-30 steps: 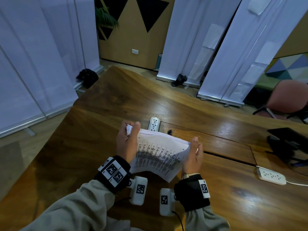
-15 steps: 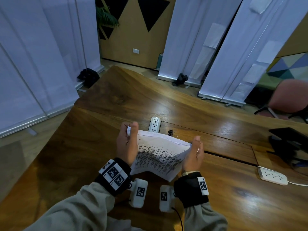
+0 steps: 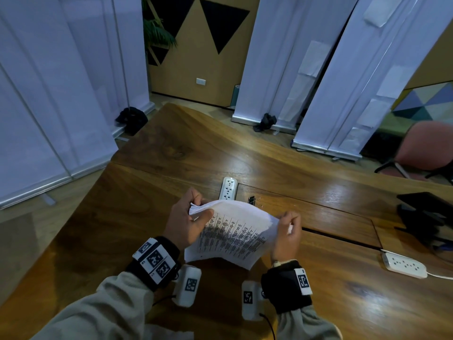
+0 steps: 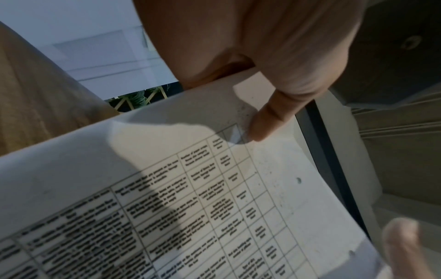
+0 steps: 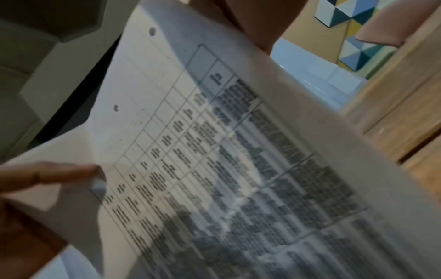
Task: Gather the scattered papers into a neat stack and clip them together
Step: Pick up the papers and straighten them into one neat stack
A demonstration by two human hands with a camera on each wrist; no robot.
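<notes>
A stack of printed papers (image 3: 235,231) is held above the wooden table (image 3: 171,153), bowed upward in an arch. My left hand (image 3: 196,212) pinches its left edge, thumb on the top sheet and fingers behind. My right hand (image 3: 288,223) grips the right edge with curled fingers. The left wrist view shows the top sheet's printed grid (image 4: 190,188) with my thumb (image 4: 269,120) pressed on it. The right wrist view shows the same sheet (image 5: 214,141), blurred. A small black binder clip (image 3: 252,200) lies on the table just beyond the stack.
A white power strip (image 3: 228,188) lies behind the papers and another (image 3: 404,265) at the right with its cord. A black object (image 3: 426,217) sits at the table's right edge. A pink chair (image 3: 426,148) and white banners (image 3: 318,82) stand beyond.
The stack has bent from nearly flat into an upward arch between my hands. My left thumb has come down across the top sheet, and my right fingers have curled more round the edge.
</notes>
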